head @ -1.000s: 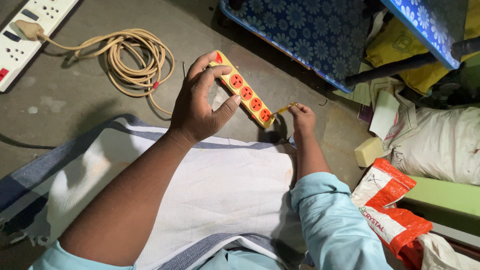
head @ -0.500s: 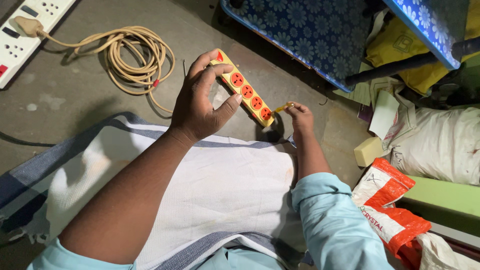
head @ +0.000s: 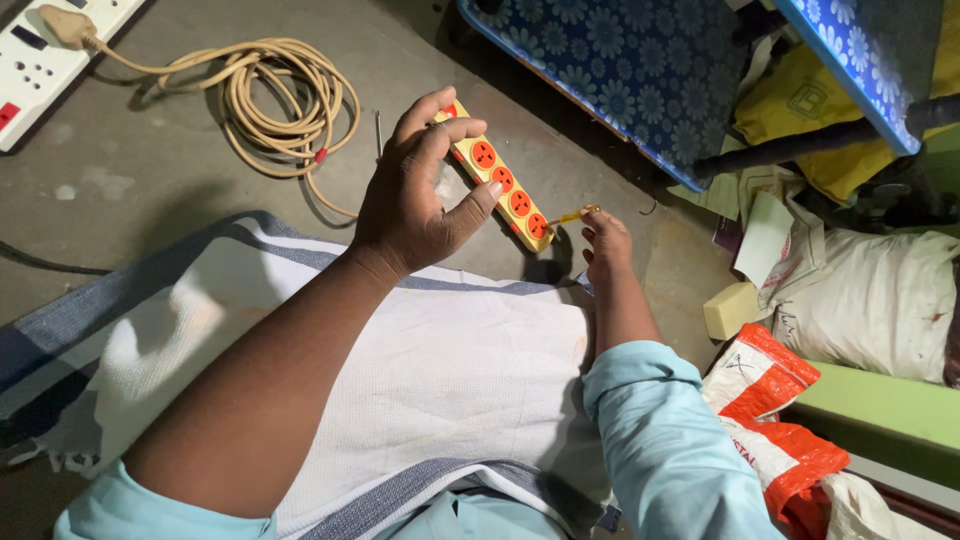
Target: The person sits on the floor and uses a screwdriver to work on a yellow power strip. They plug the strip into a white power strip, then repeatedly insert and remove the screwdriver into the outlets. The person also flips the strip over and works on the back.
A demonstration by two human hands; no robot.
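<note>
Gripping one yellow four-socket strip [head: 497, 178]: left hand [head: 415, 195] | right hand [head: 603, 240] fingers pinch one screwdriver [head: 573, 215]

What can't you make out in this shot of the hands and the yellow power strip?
Head view only:
- Far end of the yellow power strip: hidden behind the left hand.
- Thin tool in the right hand: too small to identify; its tip is unclear.
- White power strip: cut off by the left edge.
- Tan cable: where it ends is unclear.

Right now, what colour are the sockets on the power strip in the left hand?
Orange-red sockets on a yellow power strip, clearest in the head view.
</note>
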